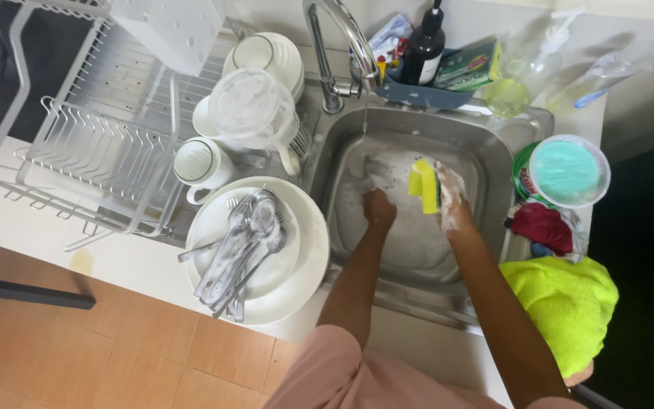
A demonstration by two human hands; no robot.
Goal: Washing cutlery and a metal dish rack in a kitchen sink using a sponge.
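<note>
Sleeve: pink, closest to the camera, at the bottom.
Left hand [379,208]: down in the sink [493,163], fingers curled shut, holding nothing I can see.
Right hand [452,201]: soapy, fingers pinching the sponge [422,186].
Sponge: yellow, held up over the middle of the sink.
Tap [346,42]: thin water runs down beside the left hand.
Plates [308,250]: white stack left of the sink, spoons and forks [244,246] on top.
Cloth [565,303]: bright green, right of the sink.
</note>
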